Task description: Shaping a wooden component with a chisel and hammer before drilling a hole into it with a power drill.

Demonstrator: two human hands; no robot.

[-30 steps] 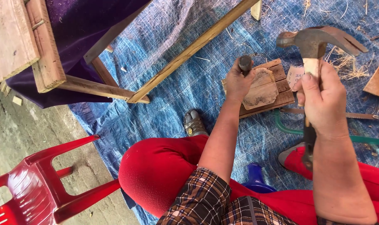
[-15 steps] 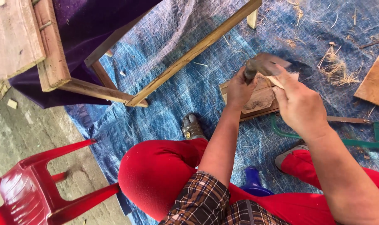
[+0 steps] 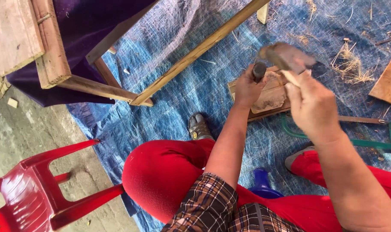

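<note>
hammer head just above the chisel butt

left hand (image 3: 246, 88) is clenched round the upright chisel (image 3: 259, 71), its tip on the carved wood block (image 3: 268, 96) on the blue tarp (image 3: 182, 86). right hand (image 3: 312, 107) grips the hammer (image 3: 285, 58), head blurred, just right of and above the chisel's top.

pretty bright soft daylight here, no harsh shadows, colours pop, only the hammer (image 3: 285, 57) head is smeared with motion blur, rest looks sharp enough

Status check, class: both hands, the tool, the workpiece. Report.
Left hand grips chisel on carved wood block. Right hand holds hammer, blurred. Green saw frame lies beside.
</note>
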